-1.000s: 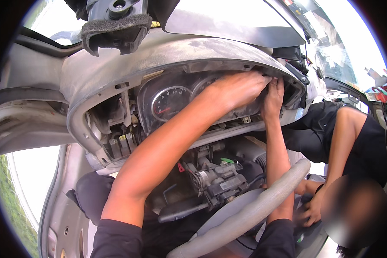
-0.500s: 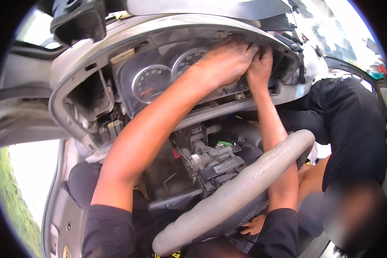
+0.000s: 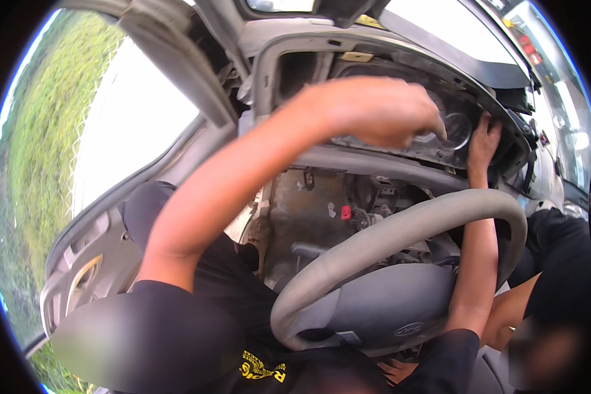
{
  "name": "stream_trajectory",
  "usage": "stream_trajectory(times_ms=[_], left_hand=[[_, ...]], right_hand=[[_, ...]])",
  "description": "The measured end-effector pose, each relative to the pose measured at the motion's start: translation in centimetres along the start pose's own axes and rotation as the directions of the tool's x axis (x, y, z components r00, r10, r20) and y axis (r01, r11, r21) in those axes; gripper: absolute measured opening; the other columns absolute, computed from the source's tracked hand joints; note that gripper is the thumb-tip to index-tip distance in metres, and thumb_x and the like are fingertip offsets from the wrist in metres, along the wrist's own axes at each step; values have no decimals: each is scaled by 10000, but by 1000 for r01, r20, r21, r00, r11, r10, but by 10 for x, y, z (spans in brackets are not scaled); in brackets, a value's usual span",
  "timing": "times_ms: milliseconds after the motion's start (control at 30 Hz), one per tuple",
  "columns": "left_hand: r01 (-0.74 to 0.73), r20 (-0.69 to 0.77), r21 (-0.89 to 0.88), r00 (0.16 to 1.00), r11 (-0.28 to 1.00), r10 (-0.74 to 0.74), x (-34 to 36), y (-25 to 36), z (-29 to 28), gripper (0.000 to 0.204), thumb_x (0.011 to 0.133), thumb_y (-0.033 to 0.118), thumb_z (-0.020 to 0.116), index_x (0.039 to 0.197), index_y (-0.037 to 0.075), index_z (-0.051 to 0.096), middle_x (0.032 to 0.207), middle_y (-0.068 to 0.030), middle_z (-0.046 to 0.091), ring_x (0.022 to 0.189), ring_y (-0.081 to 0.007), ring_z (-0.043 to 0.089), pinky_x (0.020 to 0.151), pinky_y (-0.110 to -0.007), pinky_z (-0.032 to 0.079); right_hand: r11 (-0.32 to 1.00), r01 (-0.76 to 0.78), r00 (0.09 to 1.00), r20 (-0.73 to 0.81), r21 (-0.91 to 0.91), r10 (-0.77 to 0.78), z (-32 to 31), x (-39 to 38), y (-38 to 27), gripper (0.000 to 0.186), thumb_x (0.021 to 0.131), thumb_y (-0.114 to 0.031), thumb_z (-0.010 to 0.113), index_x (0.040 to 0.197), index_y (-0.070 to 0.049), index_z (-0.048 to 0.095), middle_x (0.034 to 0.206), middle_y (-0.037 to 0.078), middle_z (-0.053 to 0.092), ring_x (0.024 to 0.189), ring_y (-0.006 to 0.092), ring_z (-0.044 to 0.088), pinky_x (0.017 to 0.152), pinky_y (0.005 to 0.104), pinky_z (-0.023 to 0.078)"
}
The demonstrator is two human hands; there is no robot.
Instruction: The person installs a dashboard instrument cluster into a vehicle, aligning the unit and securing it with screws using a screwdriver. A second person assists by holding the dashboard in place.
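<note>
My left hand (image 3: pixel 400 115) is raised over the instrument cluster (image 3: pixel 359 146), fingers bent and smeared by motion; I cannot tell whether it holds anything. My right hand (image 3: pixel 484 138) is at the cluster's right end, fingers curled at its edge. The cluster sits in a dusty grey dashboard surround (image 3: pixel 279 41), its dials partly behind my left hand. My right forearm reaches up behind the grey steering wheel (image 3: pixel 374 238).
Exposed steering column parts with a red piece (image 3: pixel 346 213) lie below the dashboard. The open door (image 3: pixel 79 276) is at left, grass outside. A co-worker in black (image 3: pixel 558 262) is close at right; their fingers (image 3: pixel 394 371) show below the wheel.
The view has swung, showing more of the doorway. My left hand has come away from the cluster's upper right corner; my right hand stays there. The co-worker has shifted.
</note>
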State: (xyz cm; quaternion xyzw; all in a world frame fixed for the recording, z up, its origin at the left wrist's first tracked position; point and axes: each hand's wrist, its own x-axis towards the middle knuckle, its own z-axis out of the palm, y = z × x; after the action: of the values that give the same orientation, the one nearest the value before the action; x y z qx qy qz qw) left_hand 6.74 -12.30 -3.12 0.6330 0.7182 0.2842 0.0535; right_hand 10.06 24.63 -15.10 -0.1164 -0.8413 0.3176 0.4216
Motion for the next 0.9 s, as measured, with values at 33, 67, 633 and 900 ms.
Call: stream_trajectory(times_ms=[33, 67, 633, 900], left_hand=[[-11, -29, -10, 1000, 1000, 11, -21, 0, -19, 437, 897, -20, 582, 1312, 36, 708, 1288, -171, 711, 1213, -363, 648, 1067, -441, 510], [74, -41, -61, 996, 995, -76, -42, 9, -37, 389, 942, 17, 577, 1306, 37, 712, 1254, -173, 723, 1157, -362, 666, 1041, -435, 516], [340, -418, -115, 835, 933, -356, -135, 6, -62, 308, 985, 226, 635, 1009, -60, 748, 880, -262, 721, 810, -414, 704, 776, -482, 554], [285, -400, -184, 853, 941, -336, -137, -10, -68, 281, 1040, 181, 565, 1101, -63, 692, 964, -260, 686, 871, -405, 661, 828, -455, 527]], right_hand=[[1000, -11, 1000, 10, 11, 11, -2, 1, -5, 513, 1101, -400, 570, 1342, 51, 620, 1309, 246, 677, 1207, 337, 627, 1078, 419, 428], [1000, -20, 1000, 20, 16, 20, -3, 1, -8, 513, 1102, -400, 567, 1335, 54, 625, 1294, 249, 684, 1201, 337, 631, 1071, 417, 431], [995, 41, 999, -12, -95, -43, 2, -1, -17, 468, 1111, -302, 494, 1340, 96, 586, 1308, 257, 656, 1211, 368, 603, 1088, 427, 404], [999, -28, 1000, -2, -39, 28, -7, 0, -10, 472, 1109, -292, 501, 1366, 94, 585, 1337, 226, 654, 1231, 322, 592, 1104, 408, 396]])
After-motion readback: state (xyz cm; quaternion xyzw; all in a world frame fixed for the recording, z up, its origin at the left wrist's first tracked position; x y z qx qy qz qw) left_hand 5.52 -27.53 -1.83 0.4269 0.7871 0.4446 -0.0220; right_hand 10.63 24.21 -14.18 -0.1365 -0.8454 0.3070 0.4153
